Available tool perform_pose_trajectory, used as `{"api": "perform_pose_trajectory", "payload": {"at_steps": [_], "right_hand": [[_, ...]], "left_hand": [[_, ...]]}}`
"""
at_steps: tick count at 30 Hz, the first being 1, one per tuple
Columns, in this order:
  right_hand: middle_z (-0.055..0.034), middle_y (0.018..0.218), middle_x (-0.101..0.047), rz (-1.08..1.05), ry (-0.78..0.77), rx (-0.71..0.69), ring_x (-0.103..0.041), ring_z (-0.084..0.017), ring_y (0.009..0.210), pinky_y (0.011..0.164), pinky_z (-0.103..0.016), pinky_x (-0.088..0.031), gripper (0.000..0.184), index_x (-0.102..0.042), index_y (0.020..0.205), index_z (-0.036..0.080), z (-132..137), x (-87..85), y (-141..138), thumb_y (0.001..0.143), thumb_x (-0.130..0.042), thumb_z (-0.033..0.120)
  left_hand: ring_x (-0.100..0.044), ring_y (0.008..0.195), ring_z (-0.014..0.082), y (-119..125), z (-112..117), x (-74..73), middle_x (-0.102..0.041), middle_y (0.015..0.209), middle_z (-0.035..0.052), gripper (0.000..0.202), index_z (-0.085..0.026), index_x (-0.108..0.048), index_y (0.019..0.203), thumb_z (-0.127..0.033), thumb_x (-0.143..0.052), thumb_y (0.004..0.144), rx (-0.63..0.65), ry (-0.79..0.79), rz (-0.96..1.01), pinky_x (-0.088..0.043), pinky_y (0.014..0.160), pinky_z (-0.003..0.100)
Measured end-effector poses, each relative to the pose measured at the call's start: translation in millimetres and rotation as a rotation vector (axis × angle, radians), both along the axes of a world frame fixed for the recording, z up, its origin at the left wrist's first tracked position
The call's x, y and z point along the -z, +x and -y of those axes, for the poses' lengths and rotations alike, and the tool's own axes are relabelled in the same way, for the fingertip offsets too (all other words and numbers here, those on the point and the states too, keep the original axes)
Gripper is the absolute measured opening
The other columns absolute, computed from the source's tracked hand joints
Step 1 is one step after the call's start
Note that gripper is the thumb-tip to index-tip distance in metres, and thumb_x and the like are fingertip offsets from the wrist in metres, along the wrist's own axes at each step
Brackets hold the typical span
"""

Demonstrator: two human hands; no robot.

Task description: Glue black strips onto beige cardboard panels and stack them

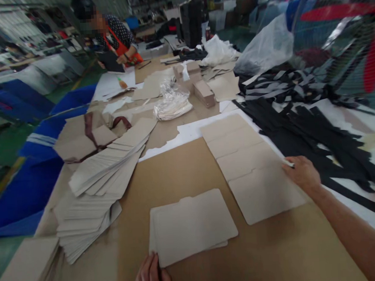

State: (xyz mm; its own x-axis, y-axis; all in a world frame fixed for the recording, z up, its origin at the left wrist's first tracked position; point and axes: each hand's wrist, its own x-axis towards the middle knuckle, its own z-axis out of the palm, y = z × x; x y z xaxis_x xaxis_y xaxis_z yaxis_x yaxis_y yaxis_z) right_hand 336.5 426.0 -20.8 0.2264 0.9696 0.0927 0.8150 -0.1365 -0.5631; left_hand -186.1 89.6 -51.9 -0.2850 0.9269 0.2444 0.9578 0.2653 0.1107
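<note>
At the near edge, my left hand rests by the lower left corner of two stacked beige panels, fingertips at their edge and thumb apart from the fingers. The upper panel lies slightly askew on the lower one. My right hand is closed around a small white object with a dark end, too small to name. It is at the right edge of a row of overlapping beige panels. Both sets lie on a brown board.
Fanned stacks of beige pieces lie left, beside blue fabric bins. Black strips cover the right side. Clear plastic bags lie farther back. A co-worker in an orange apron holds a dark panel. A fan is at right.
</note>
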Motion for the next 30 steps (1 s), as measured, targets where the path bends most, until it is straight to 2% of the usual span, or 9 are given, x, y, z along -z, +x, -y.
{"api": "perform_pose_trajectory", "payload": {"at_steps": [3, 5, 7, 11, 13, 17, 23, 28, 30], "right_hand": [[-0.0118, 0.095, -0.065, -0.006, 0.07, -0.18, -0.059, -0.025, 0.082, 0.082, -0.041, -0.047, 0.03, -0.065, 0.095, 0.019, 33, 2.9, -58, 0.078, -0.056, 0.042], [-0.0082, 0.098, -0.063, -0.18, -0.086, -0.389, -0.059, -0.02, 0.076, 0.072, -0.033, -0.049, 0.032, -0.062, 0.106, 0.022, 64, 3.1, -111, 0.084, -0.052, 0.044], [-0.0074, 0.104, -0.06, -0.23, -0.201, -0.555, -0.06, -0.017, 0.075, 0.072, -0.031, -0.05, 0.04, -0.057, 0.119, 0.022, 91, 1.9, -164, 0.087, -0.051, 0.045], [-0.0149, 0.126, -0.051, -0.075, -0.271, -0.577, -0.059, -0.026, 0.104, 0.085, -0.035, -0.049, 0.061, -0.047, 0.132, 0.016, 110, 2.1, -230, 0.08, -0.061, 0.044], [-0.0168, 0.127, -0.05, 0.005, -0.283, -0.541, -0.055, -0.03, 0.113, 0.091, -0.038, -0.046, 0.061, -0.048, 0.129, 0.015, 107, 3.6, -239, 0.076, -0.066, 0.041], [-0.0147, 0.116, -0.055, 0.023, -0.326, -0.509, -0.059, -0.027, 0.102, 0.089, -0.037, -0.046, 0.051, -0.053, 0.118, 0.015, 104, 3.8, -240, 0.073, -0.067, 0.035], [-0.0088, 0.101, -0.061, -0.139, -0.189, -0.397, -0.055, -0.027, 0.102, 0.09, -0.036, -0.04, 0.038, -0.057, 0.102, 0.019, 121, 0.1, -246, 0.066, -0.067, 0.027], [-0.0021, 0.076, -0.058, -0.259, -0.208, -0.248, -0.054, -0.021, 0.075, 0.072, -0.033, -0.041, 0.015, -0.053, 0.082, 0.022, 136, -1.9, -251, 0.073, -0.055, 0.034], [0.0005, 0.069, -0.055, -0.312, -0.22, -0.194, -0.051, -0.019, 0.068, 0.067, -0.031, -0.039, 0.017, -0.05, 0.075, 0.023, 145, -4.7, -252, 0.076, -0.052, 0.04]], "left_hand": [[-0.054, 0.117, 0.0277, 7, -2, -11.2, -0.06, 0.125, 0.0128, 0.038, -0.016, -0.051, 0.124, -0.022, -0.048, 0.087, 0.009, -0.034, -0.06, -0.044, 0.098, 0.045], [-0.053, 0.118, 0.0268, 9, -3, -14.8, -0.06, 0.125, 0.0126, 0.037, -0.015, -0.051, 0.124, -0.021, -0.047, 0.087, -0.002, -0.037, -0.061, -0.043, 0.099, 0.044], [-0.053, 0.118, 0.0262, 11, -2, -16.1, -0.059, 0.125, 0.0123, 0.037, -0.015, -0.051, 0.124, -0.02, -0.048, 0.087, -0.001, -0.03, -0.059, -0.042, 0.1, 0.044], [-0.052, 0.119, 0.0263, 12, -2, -15.9, -0.059, 0.126, 0.0123, 0.037, -0.015, -0.052, 0.123, -0.019, -0.049, 0.087, 0.008, -0.025, -0.054, -0.042, 0.1, 0.043], [-0.051, 0.119, 0.0265, 13, -2, -15.7, -0.059, 0.125, 0.0121, 0.036, -0.015, -0.053, 0.122, -0.019, -0.049, 0.087, 0.007, -0.024, -0.054, -0.042, 0.1, 0.043], [-0.051, 0.121, 0.0271, 14, -3, -15.1, -0.059, 0.126, 0.012, 0.035, -0.015, -0.054, 0.122, -0.018, -0.049, 0.087, 0.001, -0.029, -0.04, -0.042, 0.1, 0.043], [-0.05, 0.123, 0.027, 14, -1, -13.2, -0.059, 0.127, 0.0118, 0.035, -0.015, -0.055, 0.121, -0.016, -0.048, 0.087, 0.0, -0.012, 0.005, -0.041, 0.1, 0.043], [-0.049, 0.125, 0.0275, 14, -1, -14.6, -0.059, 0.128, 0.012, 0.035, -0.015, -0.056, 0.121, -0.016, -0.049, 0.087, 0.004, 0.005, 0.015, -0.04, 0.101, 0.044], [-0.049, 0.125, 0.0272, 14, -2, -16.2, -0.059, 0.128, 0.012, 0.036, -0.015, -0.055, 0.122, -0.017, -0.048, 0.087, 0.01, -0.004, 0.013, -0.04, 0.101, 0.043]]}}
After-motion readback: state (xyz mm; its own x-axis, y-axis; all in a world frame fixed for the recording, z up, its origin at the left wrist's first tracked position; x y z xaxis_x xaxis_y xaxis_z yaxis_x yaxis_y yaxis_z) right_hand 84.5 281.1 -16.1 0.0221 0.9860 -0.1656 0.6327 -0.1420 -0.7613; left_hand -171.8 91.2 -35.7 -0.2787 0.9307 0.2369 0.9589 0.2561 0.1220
